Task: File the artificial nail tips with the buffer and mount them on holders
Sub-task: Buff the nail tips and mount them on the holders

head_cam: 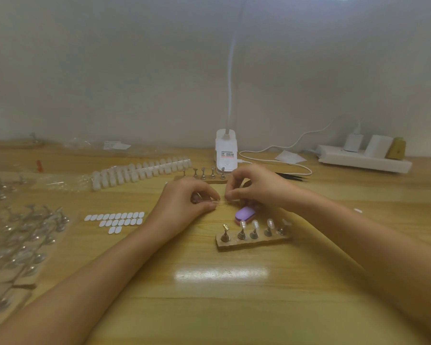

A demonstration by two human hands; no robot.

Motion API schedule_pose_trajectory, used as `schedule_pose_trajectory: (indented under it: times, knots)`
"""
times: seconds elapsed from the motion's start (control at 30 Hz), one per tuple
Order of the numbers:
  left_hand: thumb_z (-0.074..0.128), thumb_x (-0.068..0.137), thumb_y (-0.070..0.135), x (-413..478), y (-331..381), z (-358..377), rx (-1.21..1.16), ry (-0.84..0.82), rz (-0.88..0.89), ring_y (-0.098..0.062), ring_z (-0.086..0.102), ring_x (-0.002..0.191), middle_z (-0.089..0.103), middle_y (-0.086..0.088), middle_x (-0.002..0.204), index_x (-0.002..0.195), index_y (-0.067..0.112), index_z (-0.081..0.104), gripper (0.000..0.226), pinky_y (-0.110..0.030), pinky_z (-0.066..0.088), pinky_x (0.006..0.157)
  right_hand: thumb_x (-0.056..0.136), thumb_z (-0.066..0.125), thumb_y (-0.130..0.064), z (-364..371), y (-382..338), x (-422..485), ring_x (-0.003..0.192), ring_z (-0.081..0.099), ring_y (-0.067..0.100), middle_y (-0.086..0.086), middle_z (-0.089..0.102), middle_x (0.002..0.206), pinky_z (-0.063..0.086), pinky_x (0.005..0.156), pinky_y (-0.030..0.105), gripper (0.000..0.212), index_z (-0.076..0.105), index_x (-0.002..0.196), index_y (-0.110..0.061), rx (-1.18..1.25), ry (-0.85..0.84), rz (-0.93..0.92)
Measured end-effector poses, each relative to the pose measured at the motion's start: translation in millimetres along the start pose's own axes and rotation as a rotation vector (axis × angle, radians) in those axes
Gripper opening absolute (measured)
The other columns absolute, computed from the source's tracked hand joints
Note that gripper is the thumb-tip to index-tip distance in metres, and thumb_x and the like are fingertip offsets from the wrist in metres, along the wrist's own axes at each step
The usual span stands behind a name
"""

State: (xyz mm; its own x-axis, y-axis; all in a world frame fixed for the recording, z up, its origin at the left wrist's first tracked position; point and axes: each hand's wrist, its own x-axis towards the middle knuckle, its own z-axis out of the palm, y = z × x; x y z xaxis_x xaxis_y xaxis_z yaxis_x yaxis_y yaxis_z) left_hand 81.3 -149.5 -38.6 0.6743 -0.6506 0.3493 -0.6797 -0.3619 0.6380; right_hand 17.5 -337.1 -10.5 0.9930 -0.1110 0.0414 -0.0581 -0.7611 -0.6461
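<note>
My left hand (187,200) and my right hand (254,188) meet at the table's middle, both pinching a thin clear strip of nail tips (222,200) stretched between them. Just below my right hand lies the purple buffer (244,213). In front of it a wooden base (254,242) carries several metal holders; three of them bear clear nail tips (255,224), while the leftmost holder (225,234) is bare. A second wooden base with bare holders (203,174) stands behind my hands.
A long rack of white nail tips (139,171) lies at the back left. White adhesive pads (117,220) sit left of my left hand, bagged holders (20,240) at far left. A lamp base (225,151), black tweezers (291,176) and a power strip (363,159) stand behind.
</note>
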Motion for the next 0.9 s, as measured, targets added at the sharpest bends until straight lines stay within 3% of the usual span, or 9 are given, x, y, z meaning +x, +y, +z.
schedule_pose_trajectory:
  times: [0.13,0.27,0.37,0.5,0.6,0.63,0.73,0.8,0.9]
  knots:
    - [0.079,0.081,0.017,2.2,1.1,-0.4,-0.026,-0.031,-0.054,0.004,0.061,0.084,0.07,0.014,0.088,0.087,0.028,0.077,0.013,-0.006,0.044,0.073,0.087,0.073,-0.015,5.2,-0.1,-6.1,0.063,0.057,-0.008,-0.006,0.067,0.086,0.04,0.058,0.011,0.022,0.062,0.072,-0.025,-0.096,0.09,-0.099]
    - [0.078,0.082,0.014,5.1,2.1,-0.9,-0.057,-0.057,-0.112,0.008,0.061,0.078,0.072,0.012,0.082,0.089,0.027,0.078,0.014,-0.004,0.044,0.065,0.096,0.062,-0.016,10.4,0.6,-2.8,0.077,0.059,0.013,-0.001,0.062,0.089,0.042,0.059,0.02,0.021,0.051,0.078,-0.022,-0.273,0.18,-0.078]
    - [0.077,0.083,0.014,3.6,2.8,-0.4,-0.059,-0.053,-0.1,0.006,0.06,0.077,0.07,0.013,0.082,0.09,0.027,0.078,0.014,-0.002,0.041,0.063,0.098,0.058,-0.011,6.6,1.4,0.9,0.057,0.066,0.018,0.007,0.065,0.083,0.044,0.045,0.016,0.017,0.052,0.083,-0.014,-0.023,0.117,0.051]
    - [0.077,0.084,0.019,2.0,1.1,0.1,0.032,-0.041,-0.021,-0.007,0.055,0.093,0.061,0.007,0.106,0.106,0.025,0.075,0.023,-0.005,0.038,0.075,0.09,0.072,-0.013,-6.6,1.4,-1.9,0.049,0.061,0.012,-0.007,0.067,0.079,0.041,0.045,0.017,0.011,0.066,0.081,-0.013,0.012,0.081,-0.015]
    - [0.078,0.083,0.026,0.9,2.5,0.1,0.086,-0.032,0.031,-0.011,0.053,0.111,0.06,0.005,0.119,0.115,0.026,0.071,0.033,-0.023,0.041,0.094,0.086,0.076,-0.013,-11.7,-5.0,-5.3,0.05,0.058,0.012,-0.011,0.069,0.073,0.036,0.043,0.012,0.005,0.075,0.082,-0.01,-0.017,0.088,-0.102]
    - [0.077,0.083,0.027,0.1,4.9,0.9,0.068,0.005,0.067,-0.008,0.055,0.11,0.062,0.007,0.117,0.115,0.026,0.071,0.032,-0.022,0.043,0.093,0.087,0.074,-0.013,-12.1,-8.3,-6.2,0.052,0.059,0.013,-0.008,0.071,0.074,0.036,0.043,0.012,0.005,0.077,0.083,-0.01,-0.019,0.072,-0.12]
    - [0.077,0.083,0.02,-1.7,14.9,3.0,-0.145,0.152,0.118,0.003,0.065,0.088,0.07,0.013,0.094,0.098,0.022,0.069,0.017,-0.005,0.043,0.07,0.094,0.066,-0.015,-7.9,-19.4,-9.3,0.056,0.061,0.009,-0.005,0.072,0.076,0.038,0.044,0.014,0.014,0.078,0.088,-0.011,-0.048,0.022,-0.135]
    - [0.077,0.082,0.013,-2.3,15.9,2.9,-0.184,0.205,0.148,0.005,0.066,0.079,0.07,0.013,0.082,0.09,0.019,0.067,0.014,-0.005,0.044,0.065,0.097,0.063,-0.018,-4.9,-25.7,-12.3,0.059,0.057,0.004,-0.005,0.074,0.079,0.04,0.045,0.014,0.018,0.078,0.089,-0.015,-0.001,0.01,-0.106]
    - [0.075,0.084,0.011,-3.5,13.1,-2.5,-0.084,0.235,0.274,0.001,0.067,0.082,0.069,0.012,0.083,0.09,0.015,0.069,0.01,-0.012,0.049,0.067,0.099,0.058,-0.027,-7.9,-31.1,-17.9,0.07,0.049,0.004,-0.011,0.076,0.092,0.042,0.051,0.013,0.022,0.078,0.096,-0.019,0.15,-0.055,0.03]
